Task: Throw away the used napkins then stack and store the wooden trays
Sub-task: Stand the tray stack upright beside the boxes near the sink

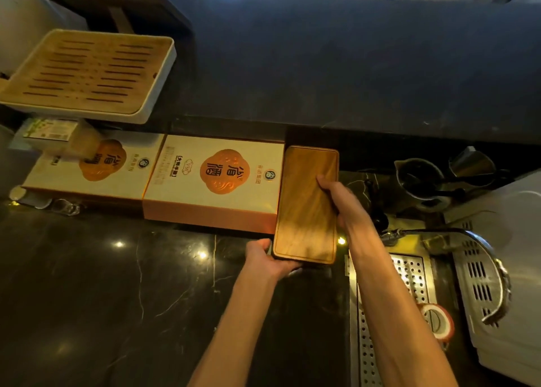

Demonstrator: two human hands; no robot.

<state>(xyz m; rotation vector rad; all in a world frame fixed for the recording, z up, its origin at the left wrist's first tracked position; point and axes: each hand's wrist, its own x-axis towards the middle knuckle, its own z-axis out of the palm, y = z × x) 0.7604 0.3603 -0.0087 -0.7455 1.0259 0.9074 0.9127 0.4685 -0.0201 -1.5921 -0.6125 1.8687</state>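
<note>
A long brown wooden tray (pixel 304 211) lies lengthwise away from me on the dark counter, right beside a white and orange gift box. It looks thick, possibly more than one tray stacked; I cannot tell. My left hand (pixel 268 259) grips its near left corner. My right hand (pixel 341 200) holds its right long edge, thumb on top. No napkins are visible.
Two white and orange gift boxes (pixel 213 181) lie left of the tray. A slatted bamboo tea tray (pixel 87 73) sits up at the far left. A perforated metal drain (pixel 409 281), curved faucet (pixel 494 263), dark pitchers (pixel 421 179) and a red-white lid (pixel 436 319) are at the right.
</note>
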